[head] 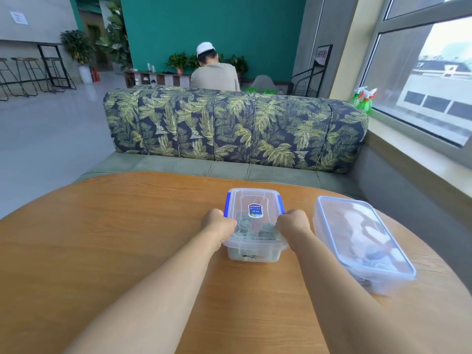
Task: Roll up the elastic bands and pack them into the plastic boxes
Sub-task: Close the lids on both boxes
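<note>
Two bare forearms [158, 290] reached forward over the wooden table [115, 226]. The left hand [218, 226] and the right hand [293, 224] each gripped one long side of a small clear box [252, 252], fingers curled in against its rim. The box stood on the table between the hands with its lid on. A blue latch [228, 203] sat just beyond the left hand, and another was beyond the right. Rolled greenish bands [245, 223] lay inside, between the two hands, seen through the lid.

Just right of the right hand, apart from it, stood a second box [362, 241]. It was larger, clear and lidded, and its contents were too blurred to make out. Nothing lay between the hands and either box.

A blue label [255, 210] sat on the lid beyond the hands, its print too small to read. A dark scrawl [249, 256] marked the box's near wall below the hands and could not be read either.

Well beyond the hands ran a sofa [229, 123] with a leaf-print back. Behind it a person [214, 72] in a white cap sat facing away. Far to the right of the right hand, green spray bottles [365, 98] stood on the sill of a window [434, 85]. Far to the left of the left hand were bar stools [25, 72]. The sheet on the wall [19, 17] above them was illegible.
</note>
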`<move>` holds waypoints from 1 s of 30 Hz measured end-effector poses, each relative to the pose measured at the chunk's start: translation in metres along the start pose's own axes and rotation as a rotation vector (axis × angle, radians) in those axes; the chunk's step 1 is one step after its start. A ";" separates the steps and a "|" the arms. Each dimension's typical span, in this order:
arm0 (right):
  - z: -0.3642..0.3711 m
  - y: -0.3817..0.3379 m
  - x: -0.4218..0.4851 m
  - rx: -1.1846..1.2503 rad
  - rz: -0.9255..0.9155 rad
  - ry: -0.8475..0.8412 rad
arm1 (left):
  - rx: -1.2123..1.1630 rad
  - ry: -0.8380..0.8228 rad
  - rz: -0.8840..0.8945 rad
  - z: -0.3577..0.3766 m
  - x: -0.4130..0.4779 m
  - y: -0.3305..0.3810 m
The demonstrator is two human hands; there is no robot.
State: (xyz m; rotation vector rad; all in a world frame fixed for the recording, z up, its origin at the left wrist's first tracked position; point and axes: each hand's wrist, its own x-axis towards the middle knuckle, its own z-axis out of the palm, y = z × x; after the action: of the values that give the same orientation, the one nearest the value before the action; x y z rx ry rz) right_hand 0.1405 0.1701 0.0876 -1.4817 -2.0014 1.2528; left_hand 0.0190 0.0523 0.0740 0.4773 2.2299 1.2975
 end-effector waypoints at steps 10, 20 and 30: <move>-0.032 0.025 0.000 -0.042 0.036 0.026 | 0.040 -0.012 0.019 0.042 -0.013 0.010; -0.034 0.029 -0.002 -0.053 0.078 -0.007 | 0.072 0.000 0.017 0.050 -0.013 0.003; -0.036 0.025 -0.005 -0.269 0.005 0.043 | 0.110 -0.007 0.020 0.058 -0.013 0.008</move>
State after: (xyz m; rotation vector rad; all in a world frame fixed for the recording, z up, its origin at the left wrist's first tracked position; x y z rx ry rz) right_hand 0.1828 0.1830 0.0884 -1.6183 -2.2061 0.9731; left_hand 0.0637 0.0895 0.0604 0.5444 2.3046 1.1859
